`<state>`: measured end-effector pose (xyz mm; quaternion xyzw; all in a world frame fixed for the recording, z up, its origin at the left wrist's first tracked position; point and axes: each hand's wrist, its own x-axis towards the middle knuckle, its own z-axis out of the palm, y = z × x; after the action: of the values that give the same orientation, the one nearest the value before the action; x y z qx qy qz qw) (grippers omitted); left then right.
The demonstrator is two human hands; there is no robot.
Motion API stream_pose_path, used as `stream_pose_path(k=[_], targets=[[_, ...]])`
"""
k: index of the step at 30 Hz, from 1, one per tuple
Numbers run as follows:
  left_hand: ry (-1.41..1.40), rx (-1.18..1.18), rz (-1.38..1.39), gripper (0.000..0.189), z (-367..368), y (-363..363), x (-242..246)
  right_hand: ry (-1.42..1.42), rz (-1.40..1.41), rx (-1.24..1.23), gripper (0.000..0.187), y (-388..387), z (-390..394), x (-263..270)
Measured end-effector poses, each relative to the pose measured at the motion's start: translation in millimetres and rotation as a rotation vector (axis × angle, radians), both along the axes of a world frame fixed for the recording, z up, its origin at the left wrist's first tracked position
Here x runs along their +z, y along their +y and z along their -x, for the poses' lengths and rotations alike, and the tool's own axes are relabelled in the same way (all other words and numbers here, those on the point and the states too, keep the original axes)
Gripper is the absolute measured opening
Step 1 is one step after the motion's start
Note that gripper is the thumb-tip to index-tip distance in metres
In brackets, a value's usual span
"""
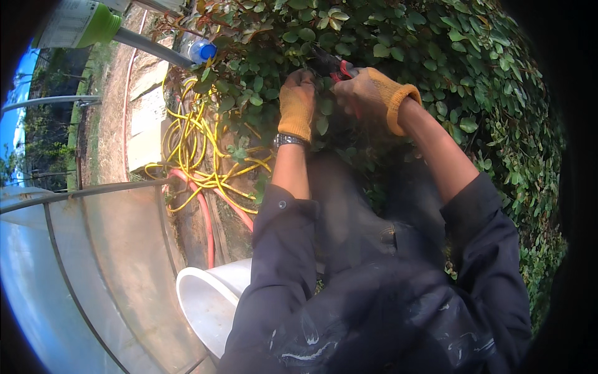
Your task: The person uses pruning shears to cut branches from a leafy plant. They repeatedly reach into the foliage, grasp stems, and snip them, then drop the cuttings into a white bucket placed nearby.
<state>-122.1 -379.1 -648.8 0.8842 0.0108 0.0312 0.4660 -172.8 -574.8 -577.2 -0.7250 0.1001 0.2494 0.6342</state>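
Observation:
Both hands wear yellow-orange knit gloves, over dense leafy rose-like foliage (pixel 420 51). My right hand (pixel 366 91) is closed around red-handled pruning shears (pixel 343 70), whose dark blades point up and left into the leaves. Just left of the blades, my left hand (pixel 297 100) is among the leaves with its fingers bent together; whether it pinches a stem cannot be told. A metal-banded watch sits on the left wrist.
To the left lie a tangled yellow hose (pixel 201 135) and a pinkish-red hose (pixel 205 224). A white bucket (pixel 205 299) lies tilted beside my left arm. Metal framing and translucent sheeting (pixel 126 243) stand at left; a blue-capped bottle (pixel 202 50) adjoins a grey pole (pixel 154 46).

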Motion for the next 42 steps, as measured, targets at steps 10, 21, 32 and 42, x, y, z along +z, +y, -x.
stream_pose_path(k=[10,21,32,42], targets=[[0.047,0.008,-0.045,0.047,0.0,0.9,-7.0,-0.108,0.332,0.335,0.027,-15.4,-66.0,-49.3],[0.024,0.009,0.127,0.044,6.2,3.0,-14.0,-0.188,0.23,0.296,0.024,-15.4,-64.0,-68.4],[0.138,-0.177,0.527,0.034,6.9,22.0,-5.4,-0.157,0.358,0.393,0.034,-13.3,-71.8,-52.9],[0.05,-0.101,0.351,0.049,17.6,19.1,-30.7,-0.376,0.516,0.604,0.021,-19.7,-77.6,-75.0]])
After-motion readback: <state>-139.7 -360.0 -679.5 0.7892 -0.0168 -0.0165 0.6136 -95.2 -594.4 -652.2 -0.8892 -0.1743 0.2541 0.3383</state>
